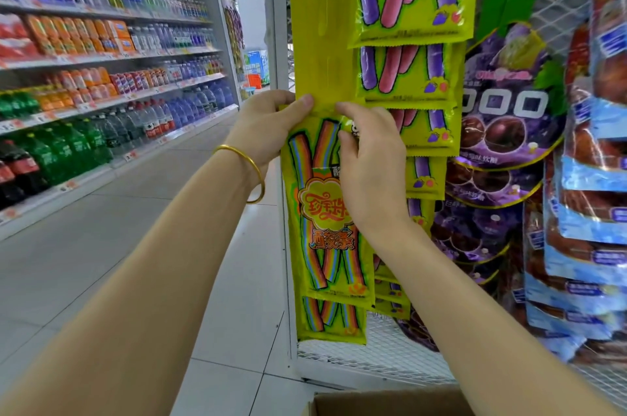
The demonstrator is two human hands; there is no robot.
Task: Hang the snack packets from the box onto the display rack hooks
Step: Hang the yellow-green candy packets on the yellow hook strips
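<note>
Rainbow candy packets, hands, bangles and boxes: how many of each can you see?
Rainbow candy packets: 2 (held packet, lower packet)
Hands: 2 (left hand, right hand)
Gold bangle: 1
Cardboard box: 1
Total: 6

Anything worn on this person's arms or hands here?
Both forearms are bare, with no sleeves or gloves in view. The left hand has a thin gold bangle at its wrist; the right hand shows no ring or watch.

yellow-green rainbow-strip snack packet point(315, 212) held upright at the rack's point(390, 351) left edge, overlapping an identical packet point(330, 322) below.
</note>
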